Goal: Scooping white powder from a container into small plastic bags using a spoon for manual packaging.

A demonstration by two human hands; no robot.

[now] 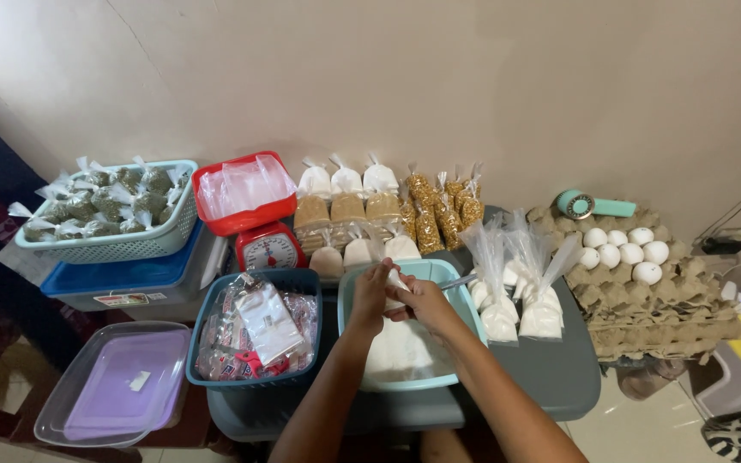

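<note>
Both my hands meet over a light blue tub [465,313] filled with white powder [405,351]. My left hand [370,296] and my right hand [418,298] together grip a small clear plastic bag [394,287] of white powder, pinching its top. A metal spoon handle [456,281] sticks out of the tub beside my right hand. Just right of the tub stand several filled clear bags of white powder [516,309] with open, upright tops.
A dark blue basket of small packets [255,334] sits left of the tub. Behind are a red kitchen scale [269,249] with a red tray, tied bags of brown and white goods [349,210], a teal basket of green packets [109,214], stacked egg trays with white eggs [628,249] and a lidded clear box [117,381].
</note>
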